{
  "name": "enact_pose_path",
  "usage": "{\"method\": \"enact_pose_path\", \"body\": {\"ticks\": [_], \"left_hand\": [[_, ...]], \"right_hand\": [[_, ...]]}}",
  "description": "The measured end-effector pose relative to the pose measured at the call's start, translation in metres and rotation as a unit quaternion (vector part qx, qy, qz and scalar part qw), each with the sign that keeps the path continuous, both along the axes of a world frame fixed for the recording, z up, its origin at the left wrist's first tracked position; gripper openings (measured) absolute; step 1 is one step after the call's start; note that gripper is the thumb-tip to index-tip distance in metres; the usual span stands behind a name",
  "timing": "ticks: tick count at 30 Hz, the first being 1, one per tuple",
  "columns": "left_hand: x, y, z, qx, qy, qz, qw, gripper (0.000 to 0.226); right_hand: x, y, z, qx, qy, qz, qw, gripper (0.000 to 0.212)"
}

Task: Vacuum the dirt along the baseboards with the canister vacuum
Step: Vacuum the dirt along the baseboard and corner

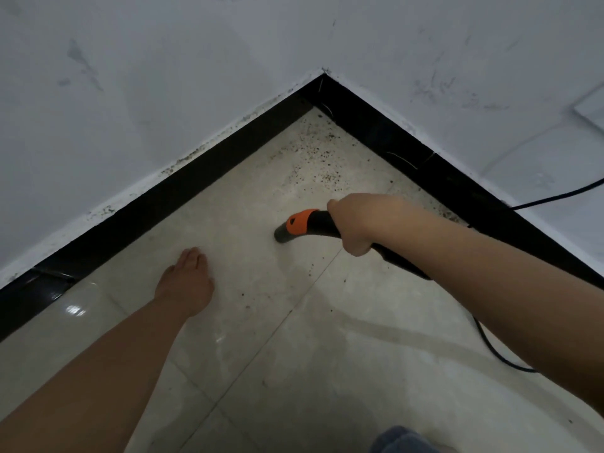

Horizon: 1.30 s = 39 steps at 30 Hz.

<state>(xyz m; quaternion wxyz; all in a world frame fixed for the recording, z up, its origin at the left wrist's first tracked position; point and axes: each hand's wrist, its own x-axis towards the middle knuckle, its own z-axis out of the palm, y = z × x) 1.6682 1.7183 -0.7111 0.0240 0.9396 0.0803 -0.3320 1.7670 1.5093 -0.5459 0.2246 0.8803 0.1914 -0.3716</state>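
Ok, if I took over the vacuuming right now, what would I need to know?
Right hand: grips the black handle of the vacuum hose, whose open end points at the floor, short of the corner.
Left hand: fingers straight, palm down on or just over the tiles, holding nothing.
Dirt: dark specks lie thick in the corner and along the right black baseboard; a few more near the hose.
Cord: runs along the right wall.
Done: the tiles by the left baseboard look cleaner.
Left: the corner and the right edge.

No legible text, label or number anywhere.
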Motion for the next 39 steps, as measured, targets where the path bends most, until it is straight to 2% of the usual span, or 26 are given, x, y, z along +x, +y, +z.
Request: {"method": "enact_pose_path", "body": {"ticks": [5,12,21,25,30,39], "left_hand": [[-0.005,-0.009,-0.002,0.000,0.008,-0.016,1.000,0.057],[0.004,-0.005,0.009,0.013,0.007,-0.016,1.000,0.057],[0.004,-0.012,0.009,-0.024,0.016,-0.002,1.000,0.057],[0.002,-0.008,0.007,-0.017,0.013,-0.005,1.000,0.057],[0.005,-0.008,0.010,-0.011,0.008,-0.009,1.000,0.057],[0.017,-0.018,0.010,-0.017,-0.001,-0.032,0.999,0.058]], "right_hand": [[0.021,0.025,0.002,-0.015,-0.023,0.037,0.999,0.044],[0.039,0.021,0.013,-0.064,-0.023,0.012,0.998,0.035],[0.036,-0.004,0.005,-0.092,-0.004,-0.028,0.995,0.049],[0.052,-0.009,0.011,-0.078,0.003,-0.066,0.995,0.048],[0.050,-0.016,0.011,-0.085,0.010,-0.052,0.995,0.045],[0.039,-0.049,0.023,-0.072,0.004,-0.083,0.994,0.051]]}}
